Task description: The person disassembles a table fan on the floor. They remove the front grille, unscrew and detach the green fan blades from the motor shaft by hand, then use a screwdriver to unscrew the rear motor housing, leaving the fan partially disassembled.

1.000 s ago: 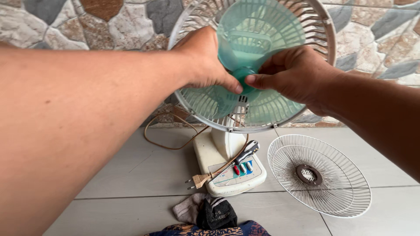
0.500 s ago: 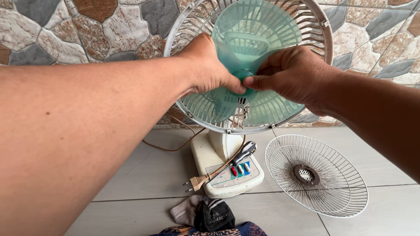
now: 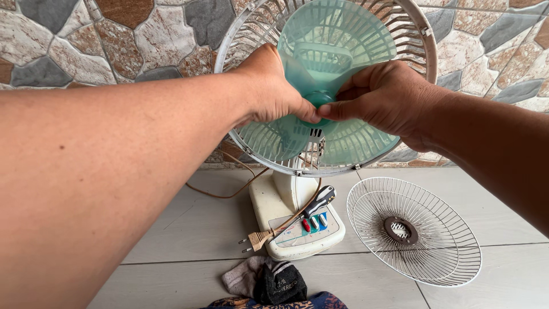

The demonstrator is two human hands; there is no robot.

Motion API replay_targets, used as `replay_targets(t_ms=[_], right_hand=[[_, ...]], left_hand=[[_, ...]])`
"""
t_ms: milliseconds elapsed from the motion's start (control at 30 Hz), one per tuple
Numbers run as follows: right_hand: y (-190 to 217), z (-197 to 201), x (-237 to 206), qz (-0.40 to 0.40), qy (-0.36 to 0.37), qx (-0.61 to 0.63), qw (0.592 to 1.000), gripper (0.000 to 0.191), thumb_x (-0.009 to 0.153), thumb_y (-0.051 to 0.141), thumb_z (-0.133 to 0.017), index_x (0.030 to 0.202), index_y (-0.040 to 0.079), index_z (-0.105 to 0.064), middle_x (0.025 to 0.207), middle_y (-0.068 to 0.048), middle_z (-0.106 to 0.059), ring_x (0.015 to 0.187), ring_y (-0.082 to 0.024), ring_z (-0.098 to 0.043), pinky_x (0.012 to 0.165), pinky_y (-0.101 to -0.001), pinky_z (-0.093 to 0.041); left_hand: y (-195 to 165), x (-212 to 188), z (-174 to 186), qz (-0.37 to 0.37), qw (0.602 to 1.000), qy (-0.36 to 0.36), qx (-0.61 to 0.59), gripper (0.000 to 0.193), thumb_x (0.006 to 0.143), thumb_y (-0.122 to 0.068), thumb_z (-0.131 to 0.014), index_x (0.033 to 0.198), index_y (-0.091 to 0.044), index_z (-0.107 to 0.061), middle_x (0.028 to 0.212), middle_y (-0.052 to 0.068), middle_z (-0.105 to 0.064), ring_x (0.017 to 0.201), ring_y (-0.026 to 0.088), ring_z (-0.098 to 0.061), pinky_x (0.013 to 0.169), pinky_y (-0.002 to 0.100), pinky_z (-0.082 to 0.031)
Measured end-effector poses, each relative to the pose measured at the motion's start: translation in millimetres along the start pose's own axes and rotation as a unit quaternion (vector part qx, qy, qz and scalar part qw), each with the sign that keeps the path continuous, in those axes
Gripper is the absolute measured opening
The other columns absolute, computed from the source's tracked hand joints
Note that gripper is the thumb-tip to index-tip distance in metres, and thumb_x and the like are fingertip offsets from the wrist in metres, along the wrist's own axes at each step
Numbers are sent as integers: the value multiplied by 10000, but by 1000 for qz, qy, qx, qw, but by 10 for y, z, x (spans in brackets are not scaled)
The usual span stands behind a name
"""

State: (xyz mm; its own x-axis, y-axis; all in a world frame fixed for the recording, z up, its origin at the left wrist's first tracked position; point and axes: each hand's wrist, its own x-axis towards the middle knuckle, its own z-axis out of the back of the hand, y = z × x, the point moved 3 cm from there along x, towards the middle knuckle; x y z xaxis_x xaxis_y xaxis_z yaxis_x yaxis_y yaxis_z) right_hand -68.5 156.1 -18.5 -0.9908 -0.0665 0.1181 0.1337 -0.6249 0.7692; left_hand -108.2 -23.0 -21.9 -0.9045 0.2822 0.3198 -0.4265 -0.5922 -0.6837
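A table fan stands on the tiled floor with its front guard off. Its translucent green blade [image 3: 337, 40] sits inside the white rear guard [image 3: 420, 34]. My left hand [image 3: 273, 88] grips the blade near its hub from the left. My right hand [image 3: 389, 97] pinches the small green hub cap [image 3: 318, 98] at the centre from the right. Both sets of fingers meet at the hub and hide most of it.
The white front guard [image 3: 414, 232] lies flat on the floor to the right. On the fan base [image 3: 297, 229] rest a screwdriver [image 3: 317, 201] and a cord plug [image 3: 257, 239]. A dark cloth [image 3: 271, 283] lies in front. A stone wall [image 3: 86, 40] stands behind.
My view has shifted slightly, and both hands stay closed at the hub. The right hand's fingers have turned a little around the cap.
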Motion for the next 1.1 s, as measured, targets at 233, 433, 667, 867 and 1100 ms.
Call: replay_targets(t_ms=[233,433,667,867,1100], right_hand=[[-31,4,33,8,-6,-5,1000,392,691,156,-872,1056,38,-792,1020,-79,-823,969,-168,-759,988,-337,-567],[-2,79,95,58,31,-40,997,391,695,127,-862,1070,41,-792,1051,-63,-829,985,-157,-755,993,-312,-560],[102,155,69,47,32,-142,988,427,699,161,-893,1100,67,-784,1065,-60,-825,1000,-144,-758,991,-304,-540],[83,135,62,39,14,-169,985,426,726,209,-904,1107,61,-781,1061,-69,-822,1000,-160,-755,978,-314,-547],[-32,111,79,34,9,-114,993,429,727,273,-888,1096,78,-791,1103,-53,-821,1051,-162,-741,995,-333,-534]], left_hand=[[-4,4,-6,-20,1000,5,-17,743,462,-171,-985,1151,-105,-716,1089,55,-782,997,176,-755,905,317,-590],[-46,-124,-125,7,998,-53,-23,671,485,-207,-970,1108,-109,-741,1058,45,-789,949,162,-760,869,312,-599],[-64,-204,-224,40,997,-63,-6,663,521,-281,-975,1111,-98,-735,1066,47,-786,946,161,-760,873,302,-591],[0,-167,-229,29,996,-72,-37,709,503,-237,-988,1130,-71,-700,1075,66,-769,955,175,-756,866,304,-597],[-80,-54,-124,5,997,-59,47,803,498,-260,-995,1187,-53,-638,1110,94,-728,1007,203,-719,884,332,-578]])
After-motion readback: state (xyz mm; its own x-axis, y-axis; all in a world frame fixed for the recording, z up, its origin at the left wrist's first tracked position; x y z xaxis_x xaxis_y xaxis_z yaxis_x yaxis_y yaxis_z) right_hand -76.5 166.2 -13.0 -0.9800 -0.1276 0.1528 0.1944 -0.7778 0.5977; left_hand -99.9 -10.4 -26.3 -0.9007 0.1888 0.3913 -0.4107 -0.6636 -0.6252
